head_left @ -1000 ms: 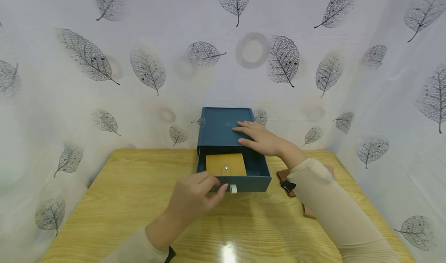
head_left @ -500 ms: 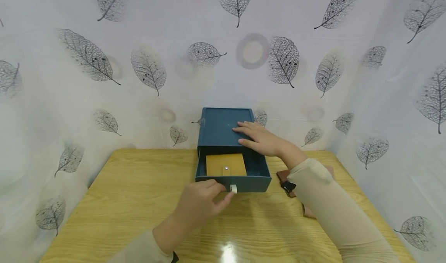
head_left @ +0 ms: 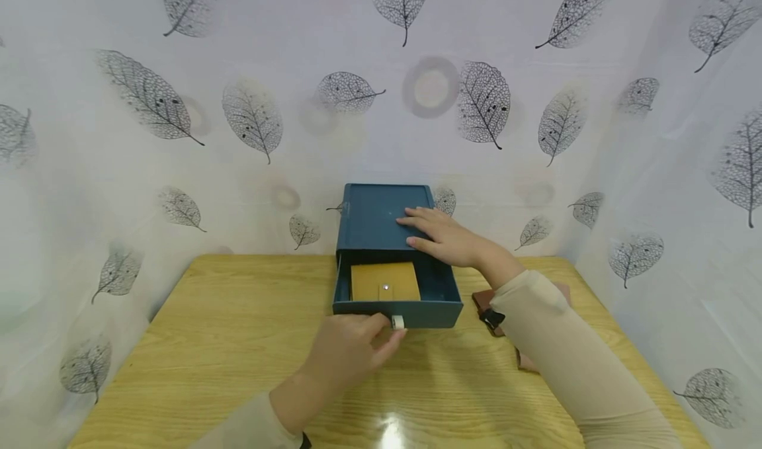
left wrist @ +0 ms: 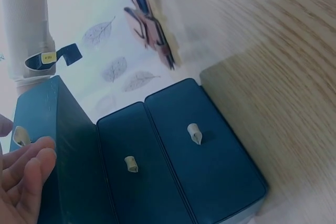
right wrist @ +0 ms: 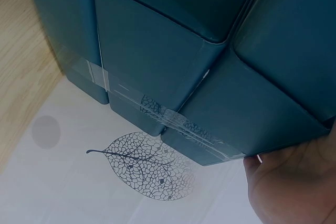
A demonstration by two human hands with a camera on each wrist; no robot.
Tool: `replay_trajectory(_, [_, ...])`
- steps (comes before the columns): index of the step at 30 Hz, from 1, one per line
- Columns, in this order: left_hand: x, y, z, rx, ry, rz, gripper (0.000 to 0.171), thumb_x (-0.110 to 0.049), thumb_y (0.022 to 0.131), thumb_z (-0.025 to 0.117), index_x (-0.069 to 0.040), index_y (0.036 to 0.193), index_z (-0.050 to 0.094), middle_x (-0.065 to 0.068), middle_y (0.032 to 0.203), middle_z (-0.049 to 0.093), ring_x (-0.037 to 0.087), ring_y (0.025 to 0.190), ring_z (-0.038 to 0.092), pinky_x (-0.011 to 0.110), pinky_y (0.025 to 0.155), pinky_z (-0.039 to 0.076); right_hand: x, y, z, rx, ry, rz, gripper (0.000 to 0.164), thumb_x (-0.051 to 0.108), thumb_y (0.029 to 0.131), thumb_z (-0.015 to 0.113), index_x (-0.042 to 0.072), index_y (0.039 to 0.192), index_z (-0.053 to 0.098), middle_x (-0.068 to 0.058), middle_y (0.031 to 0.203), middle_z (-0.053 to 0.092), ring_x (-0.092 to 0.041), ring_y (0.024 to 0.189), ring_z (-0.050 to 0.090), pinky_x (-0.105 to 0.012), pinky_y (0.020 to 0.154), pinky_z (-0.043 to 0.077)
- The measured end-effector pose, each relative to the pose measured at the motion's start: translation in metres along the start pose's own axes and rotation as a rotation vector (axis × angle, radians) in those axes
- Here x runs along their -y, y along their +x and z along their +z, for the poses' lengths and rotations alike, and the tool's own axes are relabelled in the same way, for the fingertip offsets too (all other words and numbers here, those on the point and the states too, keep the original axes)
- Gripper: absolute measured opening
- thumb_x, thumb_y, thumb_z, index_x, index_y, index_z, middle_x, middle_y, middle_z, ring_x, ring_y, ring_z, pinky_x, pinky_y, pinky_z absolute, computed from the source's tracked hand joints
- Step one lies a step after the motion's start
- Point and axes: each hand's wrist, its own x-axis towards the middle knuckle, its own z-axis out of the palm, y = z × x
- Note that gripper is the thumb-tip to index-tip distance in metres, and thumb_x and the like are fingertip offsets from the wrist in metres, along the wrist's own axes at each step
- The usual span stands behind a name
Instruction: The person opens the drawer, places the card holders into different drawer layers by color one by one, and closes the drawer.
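Observation:
A dark blue drawer box [head_left: 383, 217] of stacked drawers stands at the back of the table, its top drawer [head_left: 428, 313] pulled out. Inside the drawer lies a mustard-yellow wallet [head_left: 372, 280] with a snap tab. My right hand [head_left: 449, 237] rests on the box top, fingers spread; its palm shows at the box edge in the right wrist view. My left hand [head_left: 348, 346] is at the drawer front, its thumb and fingers parted around the small white pull tab [left wrist: 21, 136]. Two lower drawers stay closed, each with its own pull tab [left wrist: 194, 133].
Brown leather items [head_left: 485, 298] lie on the right of the wooden table [head_left: 238, 330], partly hidden by the right sleeve [head_left: 571, 350]. A white curtain [head_left: 286, 26] with leaf prints hangs close behind the box. Clear tape [right wrist: 173, 116] runs across the box side.
My left hand has moved right along the drawer front to the white pull tab. The right hand, the drawer and the wallet have not moved.

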Motion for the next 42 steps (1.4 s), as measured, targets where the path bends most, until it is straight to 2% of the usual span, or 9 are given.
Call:
replay_trajectory(11, [-0.002, 0.001, 0.002, 0.011, -0.036, -0.05, 0.025, -0.027, 0.083, 0.081, -0.016, 0.069, 0.063, -0.014, 0.051, 0.046, -0.006, 0.043, 0.029, 0.005, 0.042, 0.021, -0.001, 0.001, 0.0, -0.004, -0.011, -0.008, 0.058, 0.043, 0.107, 0.042, 0.012, 0.156, 0.037, -0.014, 0.165, 0.021, -0.037, 0.152, 0.012, -0.058, 0.122, 0.003])
replay_trajectory(19, [-0.002, 0.003, 0.002, 0.043, -0.037, -0.096, 0.026, -0.031, 0.087, 0.077, -0.019, 0.069, 0.063, -0.016, 0.052, 0.044, -0.005, 0.043, 0.03, 0.007, 0.041, 0.023, -0.001, 0.001, 0.0, 0.019, -0.003, 0.023, 0.06, 0.045, 0.107, 0.042, 0.015, 0.157, 0.035, -0.012, 0.166, 0.018, -0.035, 0.153, 0.009, -0.056, 0.122, 0.001])
replay_trajectory(25, [0.0, 0.004, 0.005, 0.01, -0.05, -0.096, 0.025, -0.027, 0.083, 0.081, -0.016, 0.07, 0.064, -0.013, 0.053, 0.05, -0.005, 0.044, 0.035, 0.007, 0.042, 0.028, -0.001, 0.001, 0.0, 0.018, -0.007, 0.022, 0.059, 0.045, 0.107, 0.042, 0.015, 0.157, 0.035, -0.012, 0.166, 0.018, -0.035, 0.153, 0.009, -0.057, 0.122, 0.002])
replay_trajectory(30, [0.002, 0.005, 0.005, 0.013, -0.04, -0.099, 0.022, -0.026, 0.083, 0.082, -0.015, 0.072, 0.067, -0.011, 0.055, 0.056, -0.005, 0.044, 0.04, 0.006, 0.043, 0.03, -0.002, 0.001, 0.0, 0.017, -0.001, 0.019, 0.059, 0.045, 0.107, 0.042, 0.014, 0.157, 0.035, -0.012, 0.166, 0.018, -0.036, 0.153, 0.009, -0.058, 0.122, 0.003])
replay_trajectory(37, [0.008, 0.008, 0.007, 0.009, -0.014, -0.094, 0.021, -0.029, 0.086, 0.079, -0.016, 0.074, 0.068, -0.011, 0.056, 0.057, -0.002, 0.043, 0.043, 0.007, 0.042, 0.031, -0.001, 0.001, -0.001, 0.019, 0.009, 0.014, 0.058, 0.043, 0.107, 0.043, 0.014, 0.157, 0.035, -0.012, 0.166, 0.019, -0.035, 0.153, 0.009, -0.056, 0.122, 0.002])
replay_trajectory(42, [0.012, 0.011, 0.01, 0.01, -0.016, -0.1, 0.02, -0.03, 0.087, 0.079, -0.016, 0.077, 0.069, -0.01, 0.059, 0.061, -0.002, 0.045, 0.047, 0.008, 0.044, 0.036, -0.002, 0.002, 0.0, 0.017, 0.013, 0.012, 0.059, 0.044, 0.107, 0.043, 0.014, 0.157, 0.036, -0.013, 0.166, 0.019, -0.036, 0.153, 0.009, -0.058, 0.122, 0.002])
